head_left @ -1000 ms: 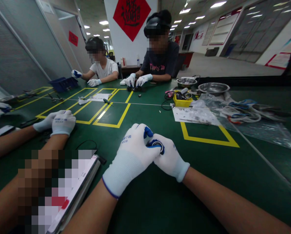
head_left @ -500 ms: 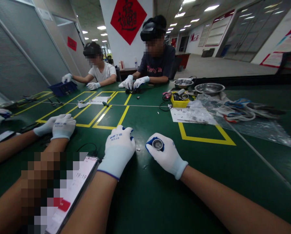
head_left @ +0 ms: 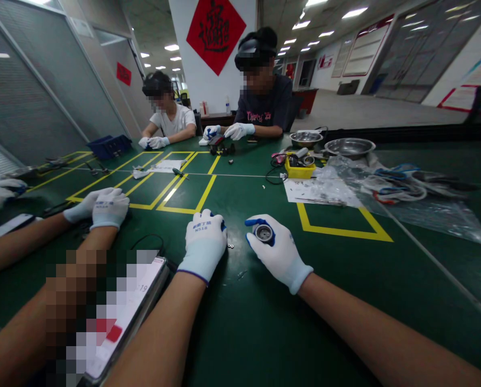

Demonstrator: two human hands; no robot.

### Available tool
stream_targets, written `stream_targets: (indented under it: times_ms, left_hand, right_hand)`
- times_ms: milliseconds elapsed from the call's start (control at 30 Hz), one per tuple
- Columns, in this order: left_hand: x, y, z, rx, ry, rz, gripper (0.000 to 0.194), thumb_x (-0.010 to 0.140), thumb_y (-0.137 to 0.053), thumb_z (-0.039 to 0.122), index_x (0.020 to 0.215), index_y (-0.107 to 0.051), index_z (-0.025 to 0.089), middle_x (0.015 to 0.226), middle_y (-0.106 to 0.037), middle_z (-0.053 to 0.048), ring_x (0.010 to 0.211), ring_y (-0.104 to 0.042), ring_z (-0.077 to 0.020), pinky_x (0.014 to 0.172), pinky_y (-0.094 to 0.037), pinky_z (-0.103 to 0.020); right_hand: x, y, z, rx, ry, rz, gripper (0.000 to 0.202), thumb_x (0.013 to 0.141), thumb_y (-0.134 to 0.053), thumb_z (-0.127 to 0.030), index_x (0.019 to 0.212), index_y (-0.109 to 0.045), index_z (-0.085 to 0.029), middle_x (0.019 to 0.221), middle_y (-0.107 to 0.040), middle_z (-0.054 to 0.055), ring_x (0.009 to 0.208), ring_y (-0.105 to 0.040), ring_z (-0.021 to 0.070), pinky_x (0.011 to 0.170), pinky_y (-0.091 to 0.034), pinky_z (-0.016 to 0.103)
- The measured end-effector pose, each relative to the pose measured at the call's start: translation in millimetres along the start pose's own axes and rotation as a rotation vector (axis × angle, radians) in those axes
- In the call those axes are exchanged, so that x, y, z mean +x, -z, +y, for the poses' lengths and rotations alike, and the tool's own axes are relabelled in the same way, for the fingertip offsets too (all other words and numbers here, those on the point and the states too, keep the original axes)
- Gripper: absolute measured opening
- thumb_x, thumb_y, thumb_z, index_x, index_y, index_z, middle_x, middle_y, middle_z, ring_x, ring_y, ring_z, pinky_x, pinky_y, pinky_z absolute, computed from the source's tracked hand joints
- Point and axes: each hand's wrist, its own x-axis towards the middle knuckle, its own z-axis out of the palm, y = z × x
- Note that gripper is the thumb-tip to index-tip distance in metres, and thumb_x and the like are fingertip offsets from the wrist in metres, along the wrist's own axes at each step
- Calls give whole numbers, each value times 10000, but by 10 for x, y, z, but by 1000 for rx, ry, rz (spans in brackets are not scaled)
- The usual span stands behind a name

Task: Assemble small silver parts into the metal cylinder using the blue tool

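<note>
My right hand, in a white glove with blue palm coating, holds a round metal part with a dark ridged inside facing up. Its index finger reaches forward off the part. To the left, my left hand is closed, knuckles up, with its fingertips low at the green table. Whatever may be in those fingers is hidden. Right beside them lie two tiny metal rings, partly covered by the glove.
A phone lies by my left forearm, near a neighbour's gloved hands. Farther off are a yellow bin of parts, steel bowls, plastic bags and a blue crate. Two people sit across the table.
My left hand has shifted right, against the tiny rings, and its fingers have drawn in. My right index finger has straightened away from the round part. Across the table, one person's hand left the crate.
</note>
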Motion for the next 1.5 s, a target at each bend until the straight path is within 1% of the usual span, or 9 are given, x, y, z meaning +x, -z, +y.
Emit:
stream_targets:
  times_ms: [233, 367, 433, 533, 667, 900, 1133, 1300, 1500]
  left_hand:
    - [1, 13, 32, -68, -26, 55, 249, 942, -579, 264, 1142, -684, 160, 1272, -642, -199, 1227, -580, -366, 1019, -496, -491]
    - [-45, 70, 52, -497, -12, 211, 150, 976, -515, 235, 1070, -622, 188, 1109, -690, -124, 1048, -665, -260, 963, -535, -414]
    - [-91, 123, 69, -763, -77, 231, 122, 971, -503, 235, 1041, -596, 197, 1032, -695, -86, 946, -680, -219, 895, -563, -381]
    - [-160, 217, 99, -1050, -228, 159, 105, 917, -556, 235, 1001, -601, 190, 980, -700, -58, 891, -680, -192, 848, -578, -346]
    - [-195, 289, 107, -1211, -311, 41, 162, 843, -642, 247, 984, -655, 168, 969, -728, -58, 917, -689, -201, 882, -577, -355]
    - [-166, 240, 90, -1283, -309, 10, 254, 776, -721, 289, 997, -713, 165, 1029, -769, -77, 997, -711, -236, 979, -565, -429]
    - [-199, 239, 127, -1312, -308, -44, 304, 759, -762, 236, 1052, -722, 165, 1084, -777, -78, 1029, -722, -232, 994, -569, -417]
    - [-211, 267, 123, -1202, -321, 25, 204, 804, -714, 229, 997, -728, 165, 1003, -772, -60, 958, -719, -222, 944, -578, -404]
    - [-275, 334, 118, -1013, -390, 84, 145, 856, -696, 225, 986, -740, 176, 1055, -717, -61, 995, -689, -219, 950, -562, -394]
  right_hand:
    - [8, 1, 8, 14, -15, 45, 124, 840, -637, -289, 943, -639, -219, 898, -717, 56, 855, -700, 238, 810, -578, 397]
    - [13, -9, -22, 20, -30, 46, 87, 869, -623, -301, 824, -589, -236, 798, -674, 31, 762, -666, 213, 737, -558, 358]
    - [17, -15, -40, 23, -30, 41, 121, 878, -625, -307, 798, -564, -241, 768, -656, 17, 733, -646, 201, 703, -543, 338]
    - [19, -22, -57, 28, -21, 46, 148, 892, -627, -320, 794, -549, -241, 756, -650, 8, 728, -633, 195, 689, -527, 326]
    - [8, -21, -57, 38, -10, 35, 118, 899, -627, -312, 830, -573, -234, 812, -678, 29, 777, -662, 209, 721, -535, 339]
    - [-7, -12, -35, 27, 21, 28, 67, 873, -633, -265, 844, -584, -229, 835, -683, 36, 795, -674, 216, 737, -546, 348]
    - [0, -7, -19, 62, 29, 27, 53, 866, -637, -257, 842, -597, -232, 841, -697, 34, 821, -680, 226, 752, -557, 365]
    - [1, -3, -30, 68, 15, 33, 79, 876, -636, -288, 838, -596, -232, 842, -695, 41, 825, -681, 236, 764, -557, 383]
    - [7, 8, -53, 81, 18, 19, 101, 868, -636, -304, 824, -584, -229, 811, -670, 31, 784, -660, 226, 728, -538, 372]
